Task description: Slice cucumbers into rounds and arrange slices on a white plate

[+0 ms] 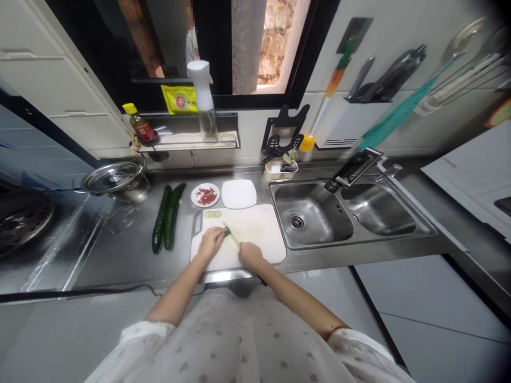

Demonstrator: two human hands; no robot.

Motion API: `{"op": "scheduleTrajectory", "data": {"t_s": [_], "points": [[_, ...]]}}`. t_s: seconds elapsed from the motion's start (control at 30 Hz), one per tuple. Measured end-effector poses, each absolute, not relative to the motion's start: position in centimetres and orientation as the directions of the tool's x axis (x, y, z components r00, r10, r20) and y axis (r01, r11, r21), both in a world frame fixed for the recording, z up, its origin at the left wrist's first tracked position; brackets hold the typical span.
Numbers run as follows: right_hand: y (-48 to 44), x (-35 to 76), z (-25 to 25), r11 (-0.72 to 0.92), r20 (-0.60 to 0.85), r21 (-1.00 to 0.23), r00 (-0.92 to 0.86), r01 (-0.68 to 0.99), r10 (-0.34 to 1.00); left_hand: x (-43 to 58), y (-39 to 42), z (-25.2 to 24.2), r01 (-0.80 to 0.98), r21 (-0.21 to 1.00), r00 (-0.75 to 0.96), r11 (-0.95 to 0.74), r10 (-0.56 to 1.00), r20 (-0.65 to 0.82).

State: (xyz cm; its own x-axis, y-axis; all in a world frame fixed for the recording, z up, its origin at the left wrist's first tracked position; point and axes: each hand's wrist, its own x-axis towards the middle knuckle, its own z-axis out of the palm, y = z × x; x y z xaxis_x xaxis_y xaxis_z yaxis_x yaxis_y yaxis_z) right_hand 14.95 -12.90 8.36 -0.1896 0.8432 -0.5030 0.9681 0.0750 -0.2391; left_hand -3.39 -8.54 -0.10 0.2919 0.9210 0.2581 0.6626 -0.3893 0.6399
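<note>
A white cutting board lies on the steel counter in front of me. My left hand rests on the board, its fingers pressed together at a small dark green piece of cucumber. My right hand is closed round the handle of a knife, whose blade points up and left beside that piece. Several pale green cucumber slices lie at the board's upper left. Two whole cucumbers are on the counter to the left.
Behind the board stand a plate of red pieces and a white square plate. A lidded steel pot is at the left. The double sink adjoins the board's right. A shelf holds bottles above the counter.
</note>
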Motion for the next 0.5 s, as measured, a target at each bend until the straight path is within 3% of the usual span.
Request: {"op": "scheduleTrajectory", "data": {"t_s": [0.5], "points": [[-11.8,14.7,7.8,0.067,-0.493,-0.255,-0.190,0.965,0.849,-3.4,-8.4,-0.5,0.662,0.641,0.281,-0.388,0.921,0.268]]}}
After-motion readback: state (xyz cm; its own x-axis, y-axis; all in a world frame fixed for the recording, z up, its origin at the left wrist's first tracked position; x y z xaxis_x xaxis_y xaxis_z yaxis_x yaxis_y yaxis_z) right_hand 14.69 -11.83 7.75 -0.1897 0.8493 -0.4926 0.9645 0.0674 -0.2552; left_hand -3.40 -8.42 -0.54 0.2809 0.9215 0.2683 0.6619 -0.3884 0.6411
